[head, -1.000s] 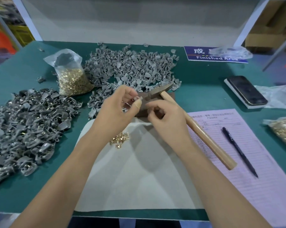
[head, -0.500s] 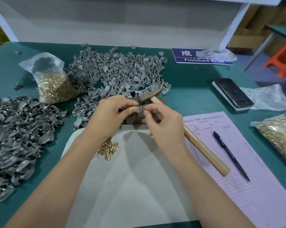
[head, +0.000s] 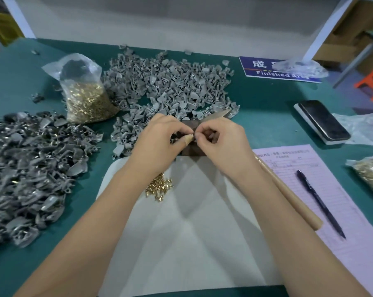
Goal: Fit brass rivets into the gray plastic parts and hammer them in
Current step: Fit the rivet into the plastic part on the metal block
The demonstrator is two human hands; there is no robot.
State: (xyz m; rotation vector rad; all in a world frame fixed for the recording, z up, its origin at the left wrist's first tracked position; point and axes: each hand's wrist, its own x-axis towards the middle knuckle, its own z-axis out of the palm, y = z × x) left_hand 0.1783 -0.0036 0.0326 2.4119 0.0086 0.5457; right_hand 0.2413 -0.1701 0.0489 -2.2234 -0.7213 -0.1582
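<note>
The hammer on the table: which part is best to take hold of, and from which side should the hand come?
Grip the hammer by the lower half of its wooden handle, near the free end by the pink form. Come with the right hand from above and from the right. The handle lies flat and bare there, while its head end lies behind both hands, close to the gray parts.

— What sort of place is shown?

— A small factory assembly bench is indicated. A green work mat (head: 267,116) is heaped with gray plastic parts (head: 170,86), bagged brass rivets (head: 89,99) are stocked beside them, and a "Finished Area" sign (head: 273,70) is laid at the back.

— Anything else?

— A pink production form (head: 322,189) with a pen (head: 320,203) is kept alongside.
</note>
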